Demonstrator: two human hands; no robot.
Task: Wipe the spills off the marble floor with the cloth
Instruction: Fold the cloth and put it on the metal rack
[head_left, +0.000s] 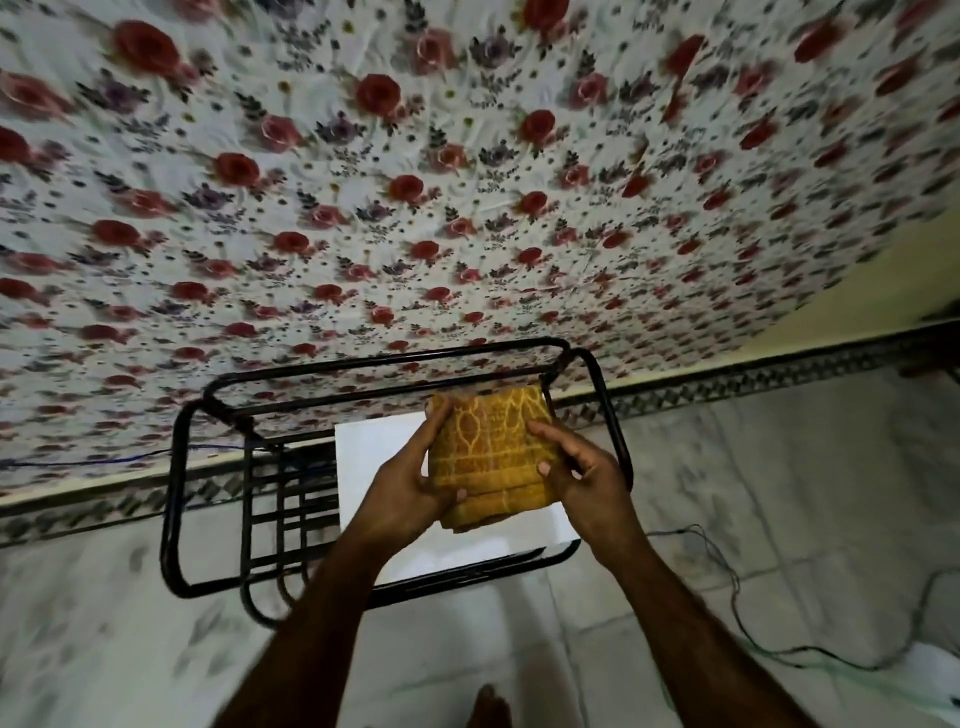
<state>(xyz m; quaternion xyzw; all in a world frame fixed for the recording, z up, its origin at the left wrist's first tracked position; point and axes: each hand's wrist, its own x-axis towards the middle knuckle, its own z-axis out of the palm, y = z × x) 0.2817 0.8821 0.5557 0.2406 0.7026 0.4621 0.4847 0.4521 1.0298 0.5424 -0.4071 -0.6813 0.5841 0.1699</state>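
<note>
Cloth (488, 452): folded yellow pad, held up in the air over the rack (249, 499), not on the floor (753, 467) yet.
Left hand (405, 493): wrapped round the cloth's left edge, thumb across the front.
Right hand (582, 478): pinching the right edge, fingers curled behind.
Spills: none showing on the marble from here; the picture is blurred, so small wet patches could hide.
Risk one: the cloth catching a black bar as it comes down, since the rack sits right under it.
Risk two: the cable (779, 644) trails over the floor on the right; a wide wipe could drag it.
Risk three: a foot (488, 706) stands close below; wet marble makes slipping likely.
Risk four: wiping with the pad folded may just smear.
</note>
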